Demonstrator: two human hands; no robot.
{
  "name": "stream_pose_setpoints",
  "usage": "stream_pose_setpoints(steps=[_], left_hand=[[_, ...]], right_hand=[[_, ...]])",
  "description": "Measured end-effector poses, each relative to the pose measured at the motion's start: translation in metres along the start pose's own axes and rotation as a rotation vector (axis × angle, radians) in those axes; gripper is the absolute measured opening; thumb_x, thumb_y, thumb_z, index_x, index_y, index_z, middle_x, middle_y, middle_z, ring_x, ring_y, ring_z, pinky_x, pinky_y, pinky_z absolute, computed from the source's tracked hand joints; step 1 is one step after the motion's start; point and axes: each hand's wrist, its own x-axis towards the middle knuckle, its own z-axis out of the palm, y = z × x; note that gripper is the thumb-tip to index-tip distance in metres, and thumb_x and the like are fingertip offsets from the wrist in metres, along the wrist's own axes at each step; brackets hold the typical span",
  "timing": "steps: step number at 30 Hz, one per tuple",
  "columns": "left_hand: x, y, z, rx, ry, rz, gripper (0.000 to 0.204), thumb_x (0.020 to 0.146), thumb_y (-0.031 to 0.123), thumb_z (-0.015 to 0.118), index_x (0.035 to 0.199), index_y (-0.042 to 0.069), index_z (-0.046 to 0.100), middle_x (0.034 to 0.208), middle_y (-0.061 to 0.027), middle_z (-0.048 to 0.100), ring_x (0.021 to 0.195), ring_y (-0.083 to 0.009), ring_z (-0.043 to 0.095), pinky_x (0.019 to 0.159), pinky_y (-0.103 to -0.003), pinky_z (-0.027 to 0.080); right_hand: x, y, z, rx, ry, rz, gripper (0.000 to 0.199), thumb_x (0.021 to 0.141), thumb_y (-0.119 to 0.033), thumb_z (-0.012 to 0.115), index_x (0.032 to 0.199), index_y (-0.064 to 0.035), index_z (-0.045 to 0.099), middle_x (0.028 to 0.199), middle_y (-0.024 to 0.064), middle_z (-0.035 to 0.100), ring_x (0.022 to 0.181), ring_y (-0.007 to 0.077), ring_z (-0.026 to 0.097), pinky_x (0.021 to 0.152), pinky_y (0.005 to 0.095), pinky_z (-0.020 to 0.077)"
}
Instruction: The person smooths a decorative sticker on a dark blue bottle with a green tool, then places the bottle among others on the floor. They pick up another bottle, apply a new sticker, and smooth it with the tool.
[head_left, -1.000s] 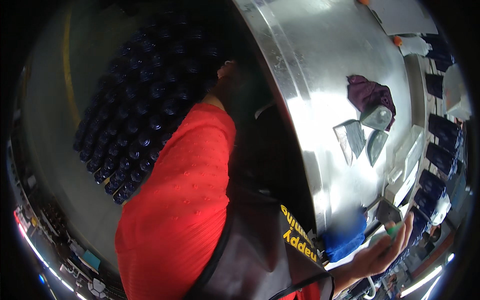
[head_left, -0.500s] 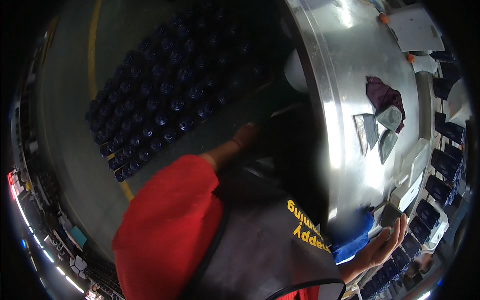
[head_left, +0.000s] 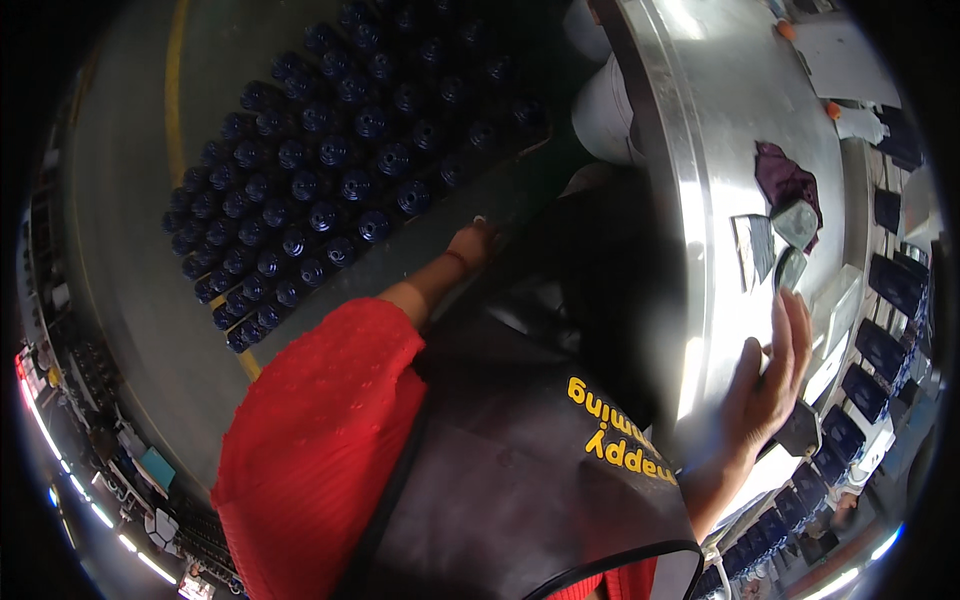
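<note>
As we scan from the left, the block of dark blue spools [head_left: 330, 170] stands in tight rows on the grey floor [head_left: 120, 200], its long axis running from lower left up toward the top middle. Our left hand [head_left: 470, 243] reaches down at the end of the red sleeve [head_left: 320, 440] to the near edge of that block, just beside the last row; its fingers are turned away from us, so we cannot tell how far it is open or whether it grips anything. Further right, past the dark apron [head_left: 520, 470], the steel table [head_left: 720, 130] curves up the frame. Our right hand [head_left: 770, 375] lies flat on its near rim, fingers spread and straight, holding nothing. Just past the fingertips, up and slightly away, sit the small grey pouches [head_left: 775, 240], with a maroon cloth [head_left: 785, 178] beyond them. So the right hand is the nearer one to the pouches, the left nearer the spools. Dark blue packets [head_left: 880, 350] line the table's far right edge.
</note>
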Motion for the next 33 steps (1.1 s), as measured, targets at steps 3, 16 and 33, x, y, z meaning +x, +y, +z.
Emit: stream_pose_setpoints(steps=[3, 16, 33], left_hand=[[0.025, -0.006, -0.011, 0.013, 0.03, 0.054, 0.017, 0.095, 0.021, 0.058, 0.103, 0.008, 0.066, 0.105, -0.0216, 0.068, 0.092, -0.0422, 0.068, 0.08, -0.05, 0.057], [0.086, -0.035, -0.044, -0.133, 0.354, 0.041, 0.012, 0.094, 0.015, 0.058, 0.103, 0.008, 0.063, 0.091, -0.0195, 0.069, 0.085, -0.0398, 0.069, 0.071, -0.049, 0.057], [0.16, -0.053, -0.122, -0.234, 0.624, 0.055, 0.015, 0.096, 0.021, 0.059, 0.1, 0.01, 0.069, 0.093, -0.0218, 0.071, 0.085, -0.0418, 0.069, 0.074, -0.051, 0.056]], right_hand=[[0.042, -0.021, 0.031, 0.082, -0.061, -0.128, 0.061, 0.082, 0.011, 0.066, 0.139, -0.0092, 0.058, 0.138, 0.0156, 0.057, 0.132, 0.038, 0.052, 0.11, 0.0483, 0.0433], [0.106, -0.044, 0.106, -0.149, -0.081, -0.281, 0.07, 0.078, 0.008, 0.071, 0.145, -0.007, 0.053, 0.144, 0.0198, 0.051, 0.128, 0.0396, 0.053, 0.106, 0.0487, 0.0434], [0.127, -0.048, 0.11, -0.167, -0.159, -0.242, 0.069, 0.083, 0.0, 0.073, 0.147, -0.0014, 0.048, 0.148, 0.0233, 0.047, 0.13, 0.0438, 0.05, 0.107, 0.0523, 0.0425]])
